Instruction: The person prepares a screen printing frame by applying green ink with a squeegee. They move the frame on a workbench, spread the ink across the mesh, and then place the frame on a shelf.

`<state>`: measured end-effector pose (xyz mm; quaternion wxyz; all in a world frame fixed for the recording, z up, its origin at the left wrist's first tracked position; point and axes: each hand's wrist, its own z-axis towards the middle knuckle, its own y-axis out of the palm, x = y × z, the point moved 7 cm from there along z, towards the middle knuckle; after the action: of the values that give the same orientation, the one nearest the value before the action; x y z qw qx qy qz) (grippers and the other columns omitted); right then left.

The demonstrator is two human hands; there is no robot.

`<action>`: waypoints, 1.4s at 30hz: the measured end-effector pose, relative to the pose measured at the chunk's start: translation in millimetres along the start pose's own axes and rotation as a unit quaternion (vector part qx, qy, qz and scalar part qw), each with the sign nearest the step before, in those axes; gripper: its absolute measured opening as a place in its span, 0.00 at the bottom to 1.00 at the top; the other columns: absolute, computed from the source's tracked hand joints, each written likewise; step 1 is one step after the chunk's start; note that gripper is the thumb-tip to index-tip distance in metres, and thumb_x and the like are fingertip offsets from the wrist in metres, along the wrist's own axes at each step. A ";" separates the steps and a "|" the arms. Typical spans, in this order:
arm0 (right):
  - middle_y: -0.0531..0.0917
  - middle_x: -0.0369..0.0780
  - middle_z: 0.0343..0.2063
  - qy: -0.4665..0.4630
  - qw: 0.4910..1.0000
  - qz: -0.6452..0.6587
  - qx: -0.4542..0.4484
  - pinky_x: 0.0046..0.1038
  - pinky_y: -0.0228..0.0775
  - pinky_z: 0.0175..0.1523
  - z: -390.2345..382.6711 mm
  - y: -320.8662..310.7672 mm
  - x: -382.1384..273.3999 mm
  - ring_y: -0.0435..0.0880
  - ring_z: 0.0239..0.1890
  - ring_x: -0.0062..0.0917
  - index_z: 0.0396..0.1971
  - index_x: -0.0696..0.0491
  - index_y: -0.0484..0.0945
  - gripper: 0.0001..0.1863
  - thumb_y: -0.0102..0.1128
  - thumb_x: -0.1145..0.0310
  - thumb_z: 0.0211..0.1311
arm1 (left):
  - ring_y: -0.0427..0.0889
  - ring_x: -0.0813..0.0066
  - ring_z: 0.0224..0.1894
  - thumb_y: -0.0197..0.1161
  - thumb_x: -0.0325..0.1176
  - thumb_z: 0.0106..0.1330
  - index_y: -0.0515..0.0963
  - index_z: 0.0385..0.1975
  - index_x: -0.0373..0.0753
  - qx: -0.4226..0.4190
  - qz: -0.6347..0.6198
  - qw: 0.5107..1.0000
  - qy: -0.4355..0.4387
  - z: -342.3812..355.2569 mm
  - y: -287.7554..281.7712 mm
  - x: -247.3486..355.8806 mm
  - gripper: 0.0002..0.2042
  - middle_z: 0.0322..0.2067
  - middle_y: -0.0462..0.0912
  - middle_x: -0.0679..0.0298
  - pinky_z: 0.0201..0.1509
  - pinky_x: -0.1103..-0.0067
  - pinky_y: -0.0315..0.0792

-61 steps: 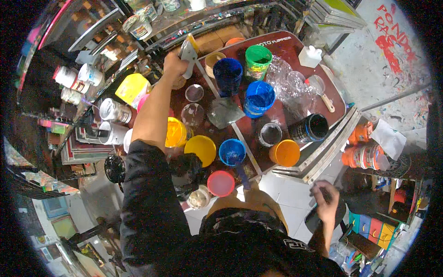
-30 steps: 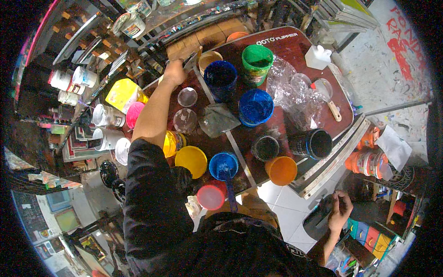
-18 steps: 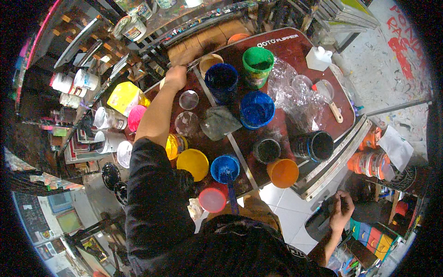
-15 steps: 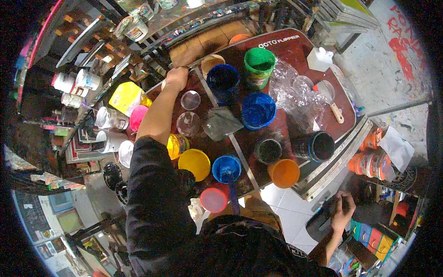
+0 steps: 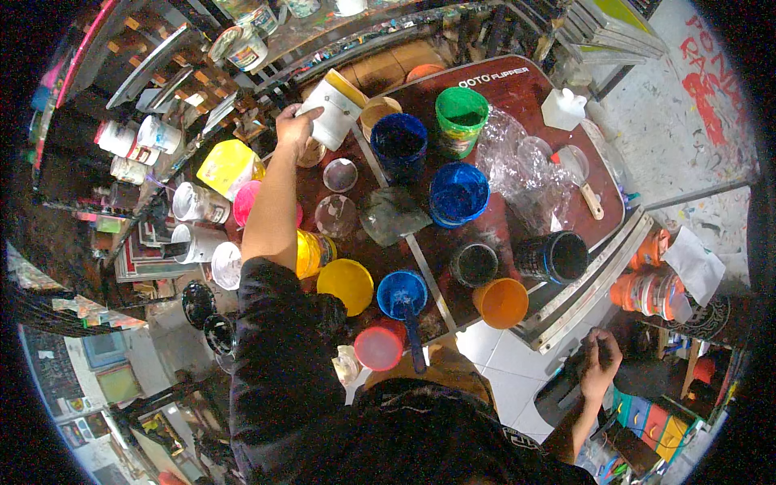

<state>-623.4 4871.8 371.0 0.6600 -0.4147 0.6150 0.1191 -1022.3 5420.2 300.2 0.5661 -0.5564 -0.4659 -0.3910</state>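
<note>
My left hand (image 5: 296, 129) grips a white plastic tub (image 5: 333, 113) with a yellowish rim, held tilted over the table's far left edge. Next to it stand a beige tub (image 5: 377, 115), a dark blue paint bucket (image 5: 398, 145) and a green paint pot (image 5: 461, 121). Closer to me are clear round lids (image 5: 335, 215), a grey plastic piece (image 5: 394, 215), a yellow paint pot (image 5: 346, 288) and a small blue pot (image 5: 402, 294) with a blue-handled tool (image 5: 415, 339) in it. My right hand (image 5: 600, 364) hangs off the table at lower right, fingers loosely bent and apart, nothing visible in them.
The dark red table (image 5: 517, 81) also carries a larger blue bucket (image 5: 459, 194), crumpled clear plastic (image 5: 525, 178), a scraper (image 5: 592, 199), black tubs (image 5: 558, 257) and an orange pot (image 5: 501, 303). White tubs (image 5: 198, 204) crowd the left side; a metal-edged frame (image 5: 594, 283) lies along the right.
My left hand has lifted the white tub up at the table's far left edge, where it was hidden or low before. My right hand stays about where it was.
</note>
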 end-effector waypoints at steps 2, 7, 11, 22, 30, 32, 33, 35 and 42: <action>0.75 0.35 0.26 -0.019 0.999 -0.036 0.015 0.18 0.63 0.34 -1.0 -7.4 6.3 0.71 0.27 0.17 0.27 0.57 0.72 0.02 0.53 0.77 0.53 | 0.76 0.69 0.35 0.69 0.26 0.41 0.68 0.42 0.26 -0.043 -0.095 0.994 -0.022 17.1 2.5 -30.8 0.26 0.35 0.77 0.55 0.42 0.78 0.68; 0.72 0.33 0.27 0.009 0.998 -0.055 0.008 0.16 0.60 0.35 -7.3 -13.8 9.0 0.68 0.29 0.15 0.29 0.59 0.71 0.02 0.49 0.79 0.55 | 0.71 0.68 0.44 0.69 0.27 0.38 0.72 0.36 0.26 -0.035 -0.051 0.997 -0.054 34.0 -5.1 -65.4 0.23 0.40 0.74 0.56 0.51 0.77 0.62; 0.74 0.34 0.29 0.033 0.999 -0.013 -0.004 0.16 0.61 0.36 -9.6 -11.5 10.9 0.69 0.32 0.15 0.30 0.59 0.71 0.02 0.50 0.79 0.56 | 0.71 0.64 0.47 0.66 0.27 0.39 0.74 0.36 0.25 -0.096 -0.046 0.986 -0.130 29.0 5.0 -71.5 0.21 0.41 0.75 0.53 0.52 0.75 0.62; 0.74 0.35 0.28 0.008 0.994 -0.105 0.020 0.18 0.63 0.38 -9.5 -25.3 36.6 0.71 0.32 0.16 0.28 0.59 0.71 0.02 0.49 0.81 0.56 | 0.76 0.62 0.38 0.62 0.25 0.40 0.76 0.32 0.29 -0.135 -0.130 0.972 -0.143 48.4 -22.4 -106.4 0.16 0.31 0.79 0.54 0.44 0.69 0.69; 0.74 0.35 0.27 0.033 0.996 -0.075 0.015 0.18 0.63 0.37 -13.2 -2.6 31.0 0.71 0.31 0.16 0.28 0.60 0.72 0.02 0.49 0.81 0.56 | 0.74 0.69 0.41 0.63 0.23 0.35 0.77 0.28 0.30 -0.184 0.043 0.982 -0.005 50.2 14.7 -39.1 0.15 0.35 0.78 0.59 0.43 0.78 0.68; 0.75 0.36 0.29 0.011 0.995 -0.084 0.046 0.19 0.64 0.38 -15.3 -8.6 40.1 0.72 0.32 0.17 0.30 0.60 0.72 0.03 0.50 0.80 0.56 | 0.75 0.70 0.38 0.59 0.23 0.39 0.78 0.23 0.30 -0.208 0.026 0.978 0.005 59.4 23.5 -47.7 0.08 0.33 0.78 0.58 0.40 0.79 0.69; 0.75 0.36 0.29 -0.001 0.994 -0.088 0.060 0.19 0.64 0.38 -16.6 -13.6 43.5 0.72 0.32 0.17 0.31 0.60 0.72 0.03 0.50 0.80 0.56 | 0.76 0.68 0.35 0.58 0.25 0.42 0.77 0.26 0.31 -0.230 0.033 0.972 0.030 69.4 23.9 -57.6 0.09 0.30 0.78 0.58 0.38 0.78 0.69; 0.75 0.37 0.31 0.052 0.988 -0.135 0.051 0.19 0.65 0.40 -20.6 -24.3 57.8 0.73 0.33 0.18 0.34 0.61 0.71 0.06 0.51 0.79 0.56 | 0.76 0.68 0.30 0.56 0.26 0.46 0.76 0.28 0.32 -0.264 0.082 0.961 0.024 67.5 35.5 -54.1 0.10 0.26 0.78 0.59 0.35 0.77 0.68; 0.76 0.39 0.34 0.028 0.982 -0.171 0.080 0.21 0.67 0.44 -30.2 -39.9 83.2 0.75 0.37 0.21 0.43 0.60 0.66 0.15 0.55 0.78 0.55 | 0.78 0.69 0.29 0.57 0.30 0.40 0.79 0.15 0.38 -0.325 0.291 0.899 0.012 65.8 42.1 -57.9 0.05 0.21 0.79 0.60 0.35 0.77 0.70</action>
<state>-600.4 4796.4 314.3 0.6842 -0.4632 0.5604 -0.0566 -1002.9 5484.4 229.8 0.4477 -0.8156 -0.1227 -0.3452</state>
